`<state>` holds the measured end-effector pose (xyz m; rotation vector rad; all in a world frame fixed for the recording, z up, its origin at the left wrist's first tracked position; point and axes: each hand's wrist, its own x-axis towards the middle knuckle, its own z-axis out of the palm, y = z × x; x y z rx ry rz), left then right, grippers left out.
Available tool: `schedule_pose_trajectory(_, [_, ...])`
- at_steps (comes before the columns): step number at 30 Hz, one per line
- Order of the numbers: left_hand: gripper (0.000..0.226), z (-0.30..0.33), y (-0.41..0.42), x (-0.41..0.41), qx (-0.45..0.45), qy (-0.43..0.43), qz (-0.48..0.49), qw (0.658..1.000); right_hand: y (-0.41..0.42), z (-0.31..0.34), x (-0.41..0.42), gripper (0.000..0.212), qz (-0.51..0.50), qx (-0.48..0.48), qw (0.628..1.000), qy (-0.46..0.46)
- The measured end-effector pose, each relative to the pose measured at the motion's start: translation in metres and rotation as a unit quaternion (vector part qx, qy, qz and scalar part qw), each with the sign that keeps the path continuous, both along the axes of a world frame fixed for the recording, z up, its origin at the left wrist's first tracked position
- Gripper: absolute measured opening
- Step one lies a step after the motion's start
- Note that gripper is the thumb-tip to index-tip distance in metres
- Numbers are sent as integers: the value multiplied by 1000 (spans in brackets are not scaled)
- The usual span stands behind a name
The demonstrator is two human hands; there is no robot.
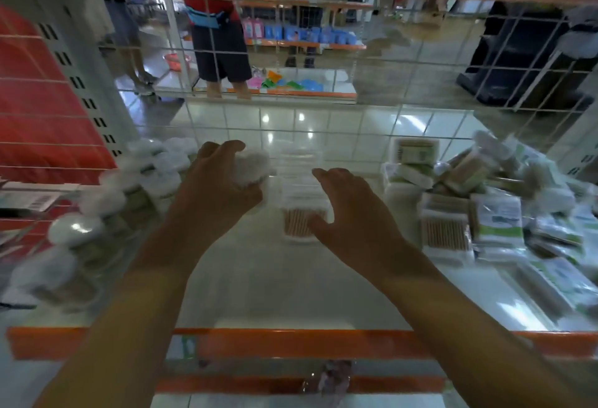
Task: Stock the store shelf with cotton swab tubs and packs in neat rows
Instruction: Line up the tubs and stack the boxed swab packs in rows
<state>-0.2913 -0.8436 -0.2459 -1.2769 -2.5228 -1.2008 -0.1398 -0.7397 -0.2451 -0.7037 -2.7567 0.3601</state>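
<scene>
Your left hand point(216, 187) grips a white-lidded round swab tub point(250, 169), apparently extending the left row point(129, 187). Your right hand point(343, 210) hovers open beside a clear tub point(299, 210) mid-shelf, ready to align it.

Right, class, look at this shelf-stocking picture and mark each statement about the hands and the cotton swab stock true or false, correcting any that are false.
1. The left hand grips a round tub with white swab tips showing. True.
2. The right hand is clenched in a tight fist. False: its fingers are spread, next to a clear tub of swabs.
3. A jumbled pile of packs lies on the right of the shelf. True.
4. The round tubs with white lids stand in rows on the right. False: they are on the left.
5. The shelf's back is a solid board. False: it is wire mesh.
</scene>
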Motion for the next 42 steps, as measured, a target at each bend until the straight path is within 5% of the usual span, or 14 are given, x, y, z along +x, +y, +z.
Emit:
schedule_pose_trajectory(12, [45,-11,-75,-74,-81,68,9,994,-70,-10,-94,57,21,8,999,-22])
schedule_pose_trajectory(16, [51,-18,-89,-88,-125,34,-17,991,-92,-23,-113,55,25,37,998,-44])
schedule_pose_trajectory(25, [63,-34,-98,-116,-265,139,-11,954,-118,-44,-128,58,23,2,997,-71])
schedule_pose_trajectory(33, [36,-37,-103,-119,-220,126,-67,965,-125,-49,-131,60,24,-6,997,-80])
schedule_pose_trajectory(42, [40,-41,-100,-121,-240,207,-31,948,-122,-50,-137,59,26,-21,997,-68])
